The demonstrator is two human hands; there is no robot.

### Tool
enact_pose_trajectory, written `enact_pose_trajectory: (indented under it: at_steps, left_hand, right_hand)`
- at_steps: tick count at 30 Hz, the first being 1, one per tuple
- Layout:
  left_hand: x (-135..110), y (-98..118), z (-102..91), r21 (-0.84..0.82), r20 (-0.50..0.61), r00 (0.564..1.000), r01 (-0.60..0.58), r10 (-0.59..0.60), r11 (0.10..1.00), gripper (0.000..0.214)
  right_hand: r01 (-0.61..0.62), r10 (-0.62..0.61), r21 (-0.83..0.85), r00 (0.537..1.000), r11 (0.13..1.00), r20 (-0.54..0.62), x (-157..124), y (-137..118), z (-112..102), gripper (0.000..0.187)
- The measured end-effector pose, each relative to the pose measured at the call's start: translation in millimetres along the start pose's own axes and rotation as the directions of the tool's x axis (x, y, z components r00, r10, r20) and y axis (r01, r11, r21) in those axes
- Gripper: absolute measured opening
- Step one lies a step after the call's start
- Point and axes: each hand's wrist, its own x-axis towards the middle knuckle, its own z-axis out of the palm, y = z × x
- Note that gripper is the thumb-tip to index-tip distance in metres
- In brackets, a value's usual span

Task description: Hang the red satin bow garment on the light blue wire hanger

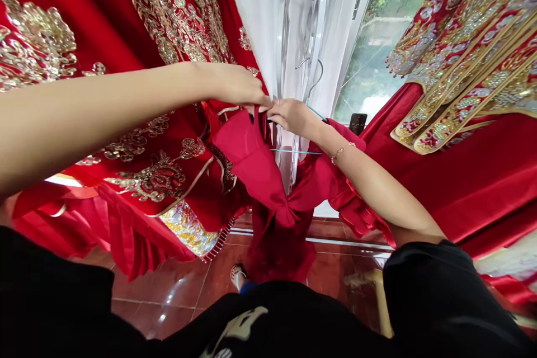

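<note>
A plain dark red dress (268, 179) with a big bow at its waist hangs in front of me on a light blue hanger (293, 151). My left hand (235, 85) reaches over from the left, fingers pinched together on the dress's top edge. My right hand (291, 116) meets it fingertip to fingertip at the same spot, fingers curled on the fabric near the hanger. A thin gold bracelet (342, 152) sits on my right wrist.
Red garments with gold embroidery (138, 33) hang close on the left and another embroidered red garment (465, 61) on the right. Behind the dress are white curtains with empty hangers (310, 28) and a window (390, 17). Below is a red tiled floor (176, 291).
</note>
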Motion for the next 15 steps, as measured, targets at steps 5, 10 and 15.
enact_pose_trajectory:
  at_steps: [5,10,15]
  left_hand:
    - [18.1,3.5,-10.0,-0.130,-0.029,1.000,-0.004,0.000,0.992,0.044]
    - [8.9,10.1,-15.1,-0.195,0.042,0.998,-0.037,0.046,0.980,0.046]
    - [20.1,21.1,-17.3,-0.152,0.060,0.993,-0.092,0.102,0.984,0.008]
  right_hand:
    - [0.056,-0.057,0.021,0.997,0.998,0.047,-13.6,0.8,-7.5,0.045]
    - [0.143,-0.144,0.079,0.990,0.986,-0.001,-18.6,-5.5,1.2,0.042]
    - [0.167,0.064,0.347,0.823,0.923,-0.564,-28.3,-10.3,4.0,0.029]
